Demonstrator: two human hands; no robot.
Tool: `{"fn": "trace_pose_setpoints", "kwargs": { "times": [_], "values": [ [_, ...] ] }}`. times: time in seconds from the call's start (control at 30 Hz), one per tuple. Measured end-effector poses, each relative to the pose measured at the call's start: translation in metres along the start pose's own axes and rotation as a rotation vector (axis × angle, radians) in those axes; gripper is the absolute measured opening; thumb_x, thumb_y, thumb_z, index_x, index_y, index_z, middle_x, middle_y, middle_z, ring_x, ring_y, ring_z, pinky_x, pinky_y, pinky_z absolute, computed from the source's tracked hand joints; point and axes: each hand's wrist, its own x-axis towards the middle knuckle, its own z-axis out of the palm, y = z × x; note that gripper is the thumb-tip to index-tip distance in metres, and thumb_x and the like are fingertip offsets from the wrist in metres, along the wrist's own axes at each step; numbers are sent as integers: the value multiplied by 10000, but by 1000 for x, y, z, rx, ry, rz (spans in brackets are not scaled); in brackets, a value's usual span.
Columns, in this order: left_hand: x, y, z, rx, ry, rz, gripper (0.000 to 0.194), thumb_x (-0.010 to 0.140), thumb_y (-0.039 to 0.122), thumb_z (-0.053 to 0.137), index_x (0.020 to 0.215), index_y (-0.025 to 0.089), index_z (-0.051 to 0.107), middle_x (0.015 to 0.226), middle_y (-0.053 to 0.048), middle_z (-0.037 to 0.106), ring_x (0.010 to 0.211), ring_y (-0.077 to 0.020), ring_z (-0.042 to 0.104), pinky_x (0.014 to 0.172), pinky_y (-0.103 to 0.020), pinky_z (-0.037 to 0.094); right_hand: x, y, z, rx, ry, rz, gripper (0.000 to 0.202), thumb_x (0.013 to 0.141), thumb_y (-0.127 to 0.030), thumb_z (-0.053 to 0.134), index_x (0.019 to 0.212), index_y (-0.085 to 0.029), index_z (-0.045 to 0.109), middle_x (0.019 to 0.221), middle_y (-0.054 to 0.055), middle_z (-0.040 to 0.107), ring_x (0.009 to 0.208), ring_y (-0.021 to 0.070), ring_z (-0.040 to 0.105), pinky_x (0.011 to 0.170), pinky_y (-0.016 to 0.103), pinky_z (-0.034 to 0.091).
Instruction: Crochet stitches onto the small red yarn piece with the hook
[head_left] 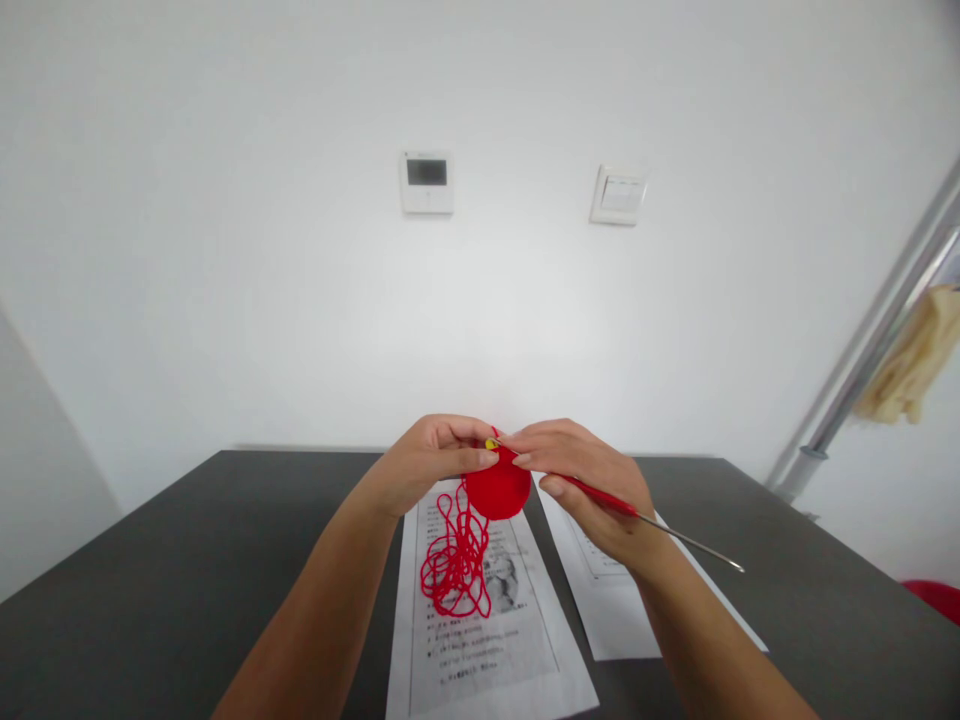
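Crochet work in hand, held above a dark desk [187, 580], approx. mid-view. The red disc [499, 490] hangs btwn both hands, in front of the upper end of the L sheet [480, 680], its flat face toward the viewer. L hand [427, 460]: thumb and fingers pinched on the disc's upper L edge, next to a small yellow bit [491, 443]. R hand [592, 480]: closed round the hook [611, 500], fingertips also at the disc's upper R edge. Hook runs diagonally, w/ a red grip mid-length and bare metal at both ends; one end reaches the yellow bit, the other sticks out past the R wrist. Whether its tip sits inside a stitch: can't tell. Loose red yarn [455, 565] lies tangled over the L sheet, partly across its printed text and beside a grey pic. A R sheet [619, 625], also printed, lies alongside, partly behind the R forearm. On the wall: thermostat [427, 183] (L), switch [621, 195] (R). Far R: metal rail [885, 340] w/ tan cloth [907, 370]; below, a red item [934, 597], cut off by the edge, poss. container, contents n/v.
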Motion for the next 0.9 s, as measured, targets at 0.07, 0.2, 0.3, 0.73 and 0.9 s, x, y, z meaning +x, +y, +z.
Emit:
{"fn": "trace_pose_setpoints", "kwargs": {
  "times": [0.07, 0.2, 0.3, 0.73, 0.9],
  "values": [
    [1, 0, 1, 78, 24, 42, 209, 718, 315, 825, 844, 155, 777, 854, -63, 775, 790, -172, 684, 773, -297, 531, -1, 0, 1, 11, 14, 23, 269, 988, -207, 570, 1197, -284, 720, 1133, 74, 795, 1045, 234, 735, 889, 448, 618],
    [2, -2, 7, 49, 110, 77, 318, 688, 286, 839, 982, 179, 779, 911, -51, 772, 820, -171, 690, 778, -299, 545, -4, -1, 5, 93, 63, 62, 276, 995, -209, 563, 1199, -303, 722, 1166, 72, 784, 1075, 235, 738, 891, 438, 618],
    [1, -3, 13, -22, 148, 60, 401, 663, 269, 856, 1046, 185, 768, 873, -33, 768, 753, -151, 686, 730, -281, 542, -4, -2, 6, 111, 86, 57, 276, 1012, -238, 543, 1212, -315, 717, 1194, 71, 776, 1089, 234, 735, 900, 439, 613],
    [-4, 2, 20, -102, 156, 74, 242, 693, 306, 854, 884, 169, 797, 805, -29, 755, 717, -129, 671, 706, -245, 506, -7, 0, 1, 114, 67, 55, 233, 1003, -208, 554, 1146, -280, 723, 1130, 63, 786, 1046, 211, 727, 883, 393, 600],
    [-3, 0, 21, -127, 194, 117, 310, 671, 272, 868, 965, 186, 818, 716, 16, 679, 637, -82, 599, 641, -208, 458, -6, -3, 3, 59, 93, 49, 227, 1008, -213, 537, 1135, -274, 715, 1138, 77, 782, 1024, 218, 736, 853, 400, 615]
  ]
}}
